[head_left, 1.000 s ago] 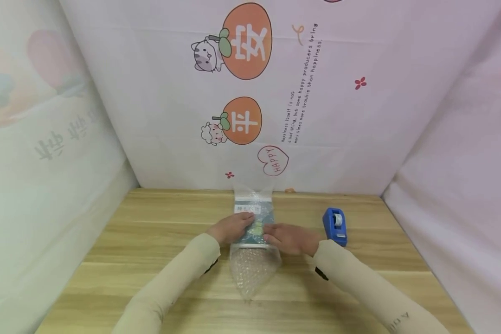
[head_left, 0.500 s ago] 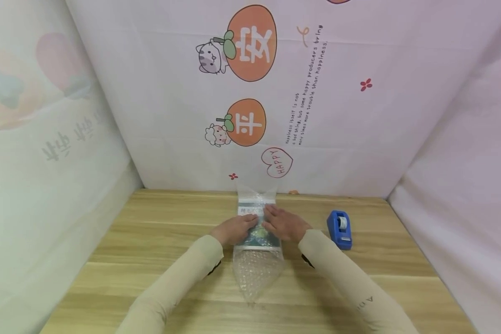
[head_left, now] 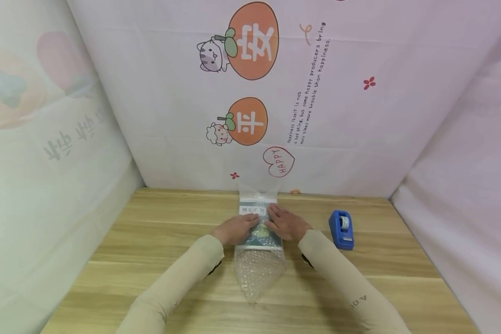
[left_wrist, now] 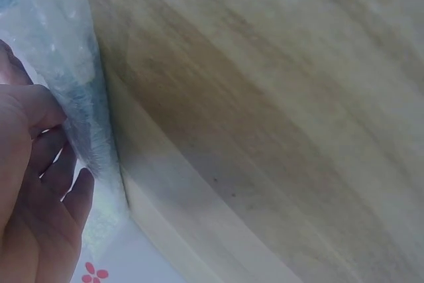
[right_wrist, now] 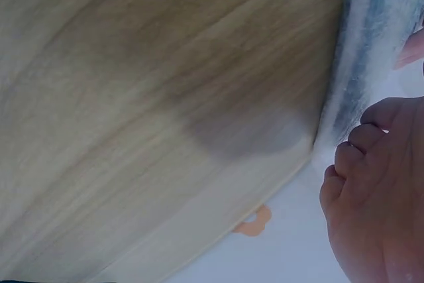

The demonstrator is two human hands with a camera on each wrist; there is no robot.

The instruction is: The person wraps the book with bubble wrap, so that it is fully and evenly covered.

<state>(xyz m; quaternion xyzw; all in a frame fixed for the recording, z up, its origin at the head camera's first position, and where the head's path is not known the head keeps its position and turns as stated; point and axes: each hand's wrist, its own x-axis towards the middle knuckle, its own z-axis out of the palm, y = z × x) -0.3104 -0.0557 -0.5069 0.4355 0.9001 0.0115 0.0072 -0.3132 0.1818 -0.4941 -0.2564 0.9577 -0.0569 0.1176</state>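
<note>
Resting farther up the bubble wrap [head_left: 259, 273] than a second ago, the right hand [head_left: 290, 226] is lying opposite the left hand [head_left: 235, 230]; each grip is staying relaxed, clenching nothing, on the teal-printed packet [head_left: 255, 242], which is lying wrapped at the far middle of the table [head_left: 158, 232]; both seem to be flattening or steadying the wrapping; a blue tape dispenser [head_left: 336, 235] is standing to the right.

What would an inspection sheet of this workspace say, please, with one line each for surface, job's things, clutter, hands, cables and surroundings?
Surface: wooden table, light brown, grain visible.
Job's things: flat printed item, perhaps a book, seen through clear bubble wrap that extends past its near edge.
Clutter: blue tape dispenser, apart from the wrap, on the right.
Hands: left hand and right hand both rest on the wrapped item.
Cables: nothing seen.
Surroundings: printed white cloth behind; pale cloth both sides.
</note>
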